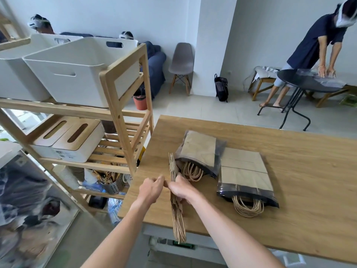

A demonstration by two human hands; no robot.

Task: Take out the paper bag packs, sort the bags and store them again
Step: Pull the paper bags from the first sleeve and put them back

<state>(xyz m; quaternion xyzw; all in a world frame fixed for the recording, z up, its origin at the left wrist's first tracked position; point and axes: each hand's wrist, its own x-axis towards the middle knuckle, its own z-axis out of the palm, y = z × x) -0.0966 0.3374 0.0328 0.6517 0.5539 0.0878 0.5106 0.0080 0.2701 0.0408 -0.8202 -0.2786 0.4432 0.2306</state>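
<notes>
A stack of brown paper bags [172, 167] stands on edge on the wooden table [289, 171], its twine handles hanging over the near edge. My left hand [151, 188] pinches the stack from the left and my right hand [182, 189] grips it from the right. Two packs lie flat on the table to the right, both with twine handles sticking out toward me. The farther pack [199, 149] is in clear plastic. The nearer pack [245, 175] has a dark plastic sleeve around its lower end.
A wooden shelf rack [116, 105] stands left of the table with white bins [77, 68], tissue boxes and a metal utensil holder. A grey chair, a black backpack and a round black table [301, 82] with a person bending over it are across the floor.
</notes>
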